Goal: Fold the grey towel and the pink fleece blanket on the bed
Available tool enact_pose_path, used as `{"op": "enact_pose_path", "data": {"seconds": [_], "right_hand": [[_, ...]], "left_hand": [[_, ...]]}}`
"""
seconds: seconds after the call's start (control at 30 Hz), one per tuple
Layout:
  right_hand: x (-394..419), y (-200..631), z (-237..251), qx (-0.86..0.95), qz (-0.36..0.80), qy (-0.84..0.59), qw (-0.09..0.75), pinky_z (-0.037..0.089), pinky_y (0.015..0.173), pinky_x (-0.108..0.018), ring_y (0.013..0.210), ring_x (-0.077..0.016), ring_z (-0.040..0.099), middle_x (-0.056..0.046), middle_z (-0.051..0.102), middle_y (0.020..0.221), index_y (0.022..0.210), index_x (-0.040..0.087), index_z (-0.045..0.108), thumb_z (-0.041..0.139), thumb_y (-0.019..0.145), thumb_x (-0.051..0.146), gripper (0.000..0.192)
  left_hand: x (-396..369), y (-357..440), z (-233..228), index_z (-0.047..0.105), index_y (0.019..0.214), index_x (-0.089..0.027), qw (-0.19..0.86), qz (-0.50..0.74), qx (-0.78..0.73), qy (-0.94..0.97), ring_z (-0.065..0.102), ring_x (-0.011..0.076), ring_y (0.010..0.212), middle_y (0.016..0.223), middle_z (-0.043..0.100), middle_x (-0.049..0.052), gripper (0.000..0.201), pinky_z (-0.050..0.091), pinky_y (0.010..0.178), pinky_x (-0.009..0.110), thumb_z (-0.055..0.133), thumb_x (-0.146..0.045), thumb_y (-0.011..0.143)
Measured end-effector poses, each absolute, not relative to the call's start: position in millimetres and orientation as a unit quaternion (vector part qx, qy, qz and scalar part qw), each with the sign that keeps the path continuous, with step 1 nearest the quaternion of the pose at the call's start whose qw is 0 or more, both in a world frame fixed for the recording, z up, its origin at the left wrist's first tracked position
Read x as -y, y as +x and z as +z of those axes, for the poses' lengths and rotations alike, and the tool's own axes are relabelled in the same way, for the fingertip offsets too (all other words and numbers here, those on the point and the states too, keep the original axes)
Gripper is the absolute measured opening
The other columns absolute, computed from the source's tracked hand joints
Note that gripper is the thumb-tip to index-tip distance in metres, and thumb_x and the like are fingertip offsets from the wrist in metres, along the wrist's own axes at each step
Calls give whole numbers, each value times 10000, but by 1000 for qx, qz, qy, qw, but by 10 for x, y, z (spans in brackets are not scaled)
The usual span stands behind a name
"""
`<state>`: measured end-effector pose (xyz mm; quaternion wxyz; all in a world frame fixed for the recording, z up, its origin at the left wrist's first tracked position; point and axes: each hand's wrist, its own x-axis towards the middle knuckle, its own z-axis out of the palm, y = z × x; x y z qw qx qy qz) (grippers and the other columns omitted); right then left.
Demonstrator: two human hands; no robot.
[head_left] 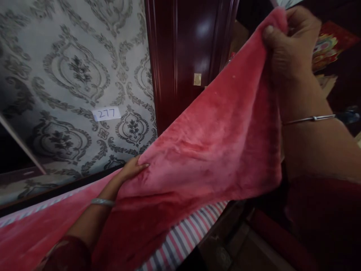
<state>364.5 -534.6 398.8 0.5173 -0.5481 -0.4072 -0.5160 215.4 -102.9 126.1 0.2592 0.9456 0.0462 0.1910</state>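
Note:
A plush pink-red blanket (208, 139) stretches from the lower left up to the top right. My right hand (296, 41) is closed around its upper corner and lifts it high, thumb on the near side. Farther left, my left hand (134, 167) grips the blanket's far edge, its thumb over the top and its other fingers hidden behind the cloth. Between the two hands the edge runs taut; below, the fabric hangs in soft folds. Under the blanket shows a striped sheet (186, 237) in white, grey and pink.
Behind stands a wall with patterned wallpaper (76, 71) and a paper label (107, 113) reading 277. Beside it is a dark red wooden door (194, 41). Boxes (248, 244) lie low at the right, and a red decorated packet (327, 47) sits behind my right hand.

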Motion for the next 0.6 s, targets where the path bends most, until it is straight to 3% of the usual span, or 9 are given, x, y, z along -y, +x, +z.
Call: {"op": "enact_pose_path", "data": {"seconds": [0.1, 0.23, 0.37, 0.5, 0.6], "right_hand": [[5422, 3829, 3974, 254, -566, -667, 413, 443, 876, -301, 868, -135, 569, 3, 592, 831, 883, 133, 699, 680, 836, 177, 67], [5314, 4392, 3435, 136, -471, -824, 284, 389, 1056, -431, 1133, -224, 546, -115, 621, 1158, 1176, 99, 668, 577, 927, 163, 273], [5058, 5087, 2506, 130, -344, -882, 294, 402, 1046, -396, 1175, -230, 546, -139, 576, 1301, 1343, 164, 595, 516, 932, 109, 422], [4738, 5729, 1638, 117, -253, -906, 318, 449, 997, -381, 1129, -263, 601, -142, 629, 1249, 1314, 188, 633, 545, 898, 148, 427], [4535, 6062, 1120, 119, -201, -911, 340, 464, 988, -310, 1140, -234, 621, -119, 659, 1278, 1278, 194, 669, 582, 872, 157, 417]], "left_hand": [[933, 2179, 1257, 662, 1001, -144, 249, 182, -72, 948, 657, 276, 982, 1013, 739, 74, 348, 517, 894, 356, 542, -432, 848], [759, 2186, 1280, 643, 993, -181, 126, 206, -139, 961, 648, 302, 1028, 1063, 714, 117, 291, 487, 913, 378, 560, -427, 863], [654, 2413, 1173, 629, 1071, -159, 57, 125, -176, 975, 670, 337, 1034, 1091, 708, 155, 339, 492, 852, 389, 553, -434, 888], [614, 2819, 851, 617, 1060, -151, 17, 37, -207, 977, 684, 323, 1040, 1101, 714, 173, 293, 493, 826, 359, 544, -389, 906], [565, 3060, 532, 618, 1000, -142, 1, 17, -196, 980, 684, 312, 1038, 1101, 709, 186, 246, 496, 834, 348, 547, -351, 891]]}}
